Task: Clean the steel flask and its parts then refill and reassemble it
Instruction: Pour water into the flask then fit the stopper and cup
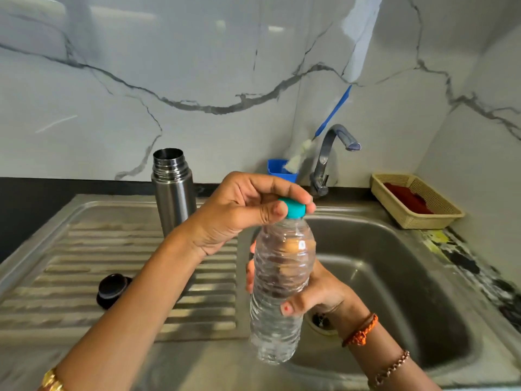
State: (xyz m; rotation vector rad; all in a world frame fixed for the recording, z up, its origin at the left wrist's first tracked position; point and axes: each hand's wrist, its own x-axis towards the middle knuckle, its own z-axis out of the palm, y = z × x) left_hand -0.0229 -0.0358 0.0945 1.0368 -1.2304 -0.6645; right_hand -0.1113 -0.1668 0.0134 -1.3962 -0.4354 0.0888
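The clear water bottle (279, 289) fills the lower centre of the frame, over the sink (394, 277); the left hand (239, 210) pinches its teal cap (294, 208), while the right hand (307, 294) wraps the body. At lower left a dark lid (112, 289) lies on the drainboard (84, 263); at centre left the steel flask (173, 190) stands open and upright. Squeezing the thin bottle as the cap loosens could probably spurt water; the loose cap may drop into the basin.

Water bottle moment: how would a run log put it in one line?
left hand: grips teal cap | right hand: holds water bottle | steel flask: open, upright on drainboard
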